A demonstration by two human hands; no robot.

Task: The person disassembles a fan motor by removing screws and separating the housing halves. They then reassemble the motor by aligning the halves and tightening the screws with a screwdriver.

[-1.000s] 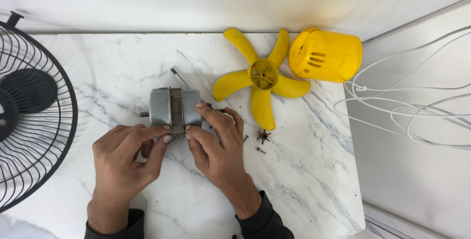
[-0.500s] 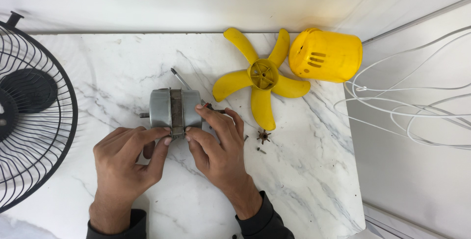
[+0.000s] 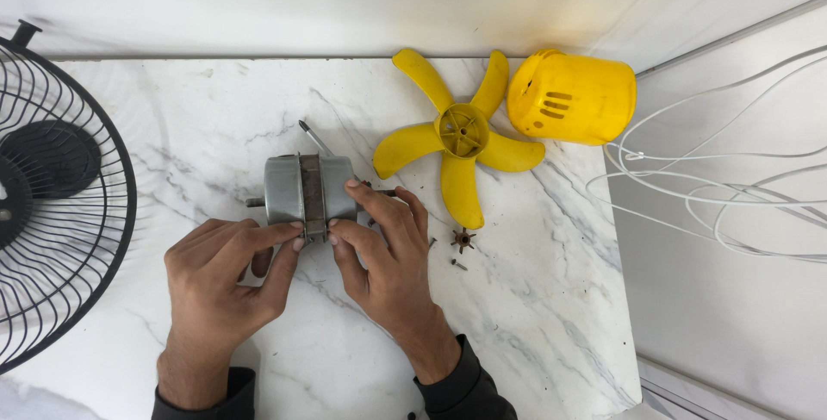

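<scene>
Both hands grip the grey motor housing point(image 3: 308, 192) lying on the marble desk point(image 3: 215, 110) just ahead of them: left hand point(image 3: 226, 280) pinching its near edge at the centre band, right hand point(image 3: 388, 252) wrapped on its right end. Risk, as I judge it: the round housing could roll or slip from fingertip grips and knock the loose small screws point(image 3: 457, 252) just right of the right hand. Farther right lie the yellow fan blade point(image 3: 461, 140) and yellow cover point(image 3: 573, 97), white cables point(image 3: 715, 179) beyond; a black fan grille point(image 3: 60, 187) crowds the left hand's side.
</scene>
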